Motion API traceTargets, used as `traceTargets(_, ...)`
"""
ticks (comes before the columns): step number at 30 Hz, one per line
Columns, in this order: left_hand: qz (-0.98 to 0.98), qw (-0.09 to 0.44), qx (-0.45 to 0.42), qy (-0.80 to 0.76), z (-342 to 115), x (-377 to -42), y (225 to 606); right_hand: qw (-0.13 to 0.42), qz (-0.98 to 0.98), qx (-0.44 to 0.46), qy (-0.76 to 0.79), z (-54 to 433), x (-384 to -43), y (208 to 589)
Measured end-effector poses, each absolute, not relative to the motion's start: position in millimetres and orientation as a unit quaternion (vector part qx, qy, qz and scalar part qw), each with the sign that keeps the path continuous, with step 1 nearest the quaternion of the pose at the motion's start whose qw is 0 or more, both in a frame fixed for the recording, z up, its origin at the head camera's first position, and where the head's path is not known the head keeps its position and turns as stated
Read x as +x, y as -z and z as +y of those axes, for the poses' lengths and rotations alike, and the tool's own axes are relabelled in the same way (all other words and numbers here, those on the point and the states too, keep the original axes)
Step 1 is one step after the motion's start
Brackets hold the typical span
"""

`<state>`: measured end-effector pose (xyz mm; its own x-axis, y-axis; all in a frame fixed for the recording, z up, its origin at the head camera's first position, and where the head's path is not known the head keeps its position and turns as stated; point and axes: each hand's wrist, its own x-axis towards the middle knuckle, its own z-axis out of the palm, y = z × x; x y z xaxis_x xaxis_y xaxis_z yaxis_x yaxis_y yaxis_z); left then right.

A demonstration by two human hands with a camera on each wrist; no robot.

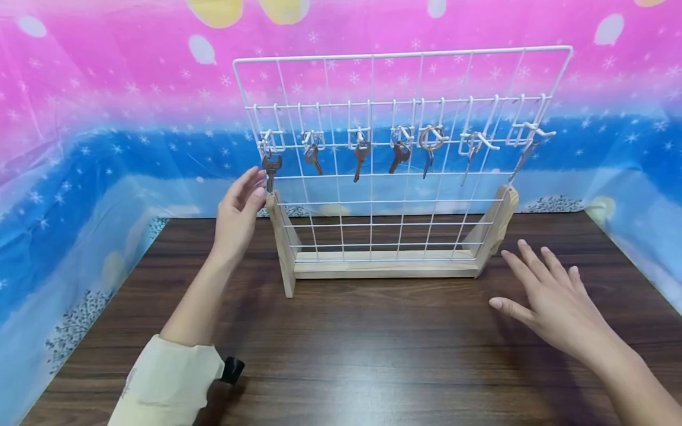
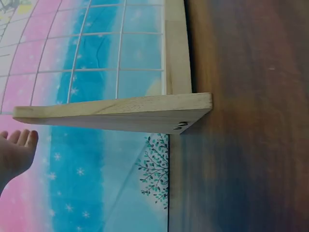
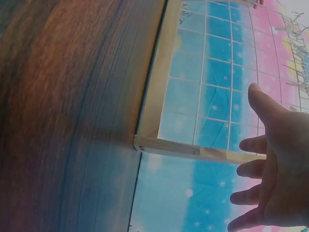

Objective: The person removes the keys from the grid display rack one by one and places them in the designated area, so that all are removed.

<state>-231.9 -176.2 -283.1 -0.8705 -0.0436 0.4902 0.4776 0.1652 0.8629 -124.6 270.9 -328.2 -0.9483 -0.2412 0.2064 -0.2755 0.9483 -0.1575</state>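
Note:
A white wire grid rack (image 1: 405,202) stands upright on a wooden base (image 1: 383,269), with several keys hanging from hooks along its upper part. At the left end hangs a dark key (image 1: 272,164). My left hand (image 1: 238,213) is raised beside it, fingertips close to the key and the top of the left wooden side piece (image 1: 281,248), fingers loosely bent. In the left wrist view the same hand (image 2: 17,154) shows only partly, past the side piece's end. My right hand (image 1: 554,302) is spread with nothing in it, to the right of the rack; the right wrist view shows its fingers (image 3: 251,169) apart.
The rack stands on a dark wood-grain table (image 1: 373,343). Behind it hangs a pink and blue backdrop (image 1: 133,94) with snowflakes. More keys, such as one in the middle (image 1: 362,152) and one at the right end (image 1: 524,158), hang on the hooks.

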Motion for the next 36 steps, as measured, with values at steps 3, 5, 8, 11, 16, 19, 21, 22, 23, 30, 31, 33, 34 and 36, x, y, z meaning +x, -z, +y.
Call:
traceTargets(3, -0.729, 0.185, -0.139, 0.645, -173.8, -238.5, 282.2, 0.1, -0.981, 0.132, -0.097, 269.0, -124.8, 328.3)
traceTargets(5, -0.732, 0.174, -0.143, 0.643, -173.5, -241.4, 284.4, 0.108, -0.98, 0.133, -0.101, 267.2, -125.1, 326.9)
traceTargets(8, -0.741, 0.172, -0.16, 0.63, -174.4, -244.0, 289.4, 0.136, -0.975, 0.135, -0.112, 263.9, -126.4, 323.8)
traceTargets(11, -0.747, 0.177, -0.171, 0.618, -175.1, -244.7, 293.1, 0.173, -0.967, 0.135, -0.128, 261.5, -128.1, 318.7)
traceTargets(16, -0.739, 0.174, -0.177, 0.627, -173.1, -245.8, 296.8, 0.203, -0.959, 0.106, -0.166, 262.5, -132.3, 308.6)
traceTargets(19, -0.732, 0.174, -0.173, 0.635, -172.0, -246.2, 299.5, 0.228, -0.952, 0.075, -0.191, 263.5, -135.4, 301.0)
traceTargets(21, -0.731, 0.176, -0.17, 0.638, -171.7, -246.2, 301.2, 0.257, -0.941, 0.057, -0.215, 264.0, -138.8, 294.3)
traceTargets(22, -0.729, 0.178, -0.17, 0.638, -171.4, -246.3, 302.0, 0.272, -0.933, 0.05, -0.23, 264.9, -140.5, 289.7)
traceTargets(23, -0.729, 0.179, -0.17, 0.639, -171.1, -246.3, 302.5, 0.287, -0.924, 0.044, -0.249, 265.5, -142.7, 284.5)
traceTargets(30, -0.72, 0.193, -0.167, 0.645, -168.0, -246.6, 303.3, 0.334, -0.838, 0.031, -0.43, 267.9, -164.5, 242.9)
traceTargets(31, -0.718, 0.195, -0.166, 0.647, -167.6, -246.6, 303.4, 0.328, -0.82, 0.046, -0.466, 267.5, -167.5, 238.8)
traceTargets(33, -0.715, 0.197, -0.164, 0.65, -167.1, -246.2, 303.4, 0.301, -0.786, 0.076, -0.535, 266.2, -172.2, 231.8)
traceTargets(34, -0.713, 0.198, -0.163, 0.652, -167.1, -245.9, 303.4, 0.285, -0.766, 0.093, -0.569, 265.5, -174.1, 229.4)
traceTargets(36, -0.712, 0.198, -0.165, 0.653, -167.1, -245.4, 303.4, 0.25, -0.733, 0.113, -0.622, 264.8, -177.0, 224.9)
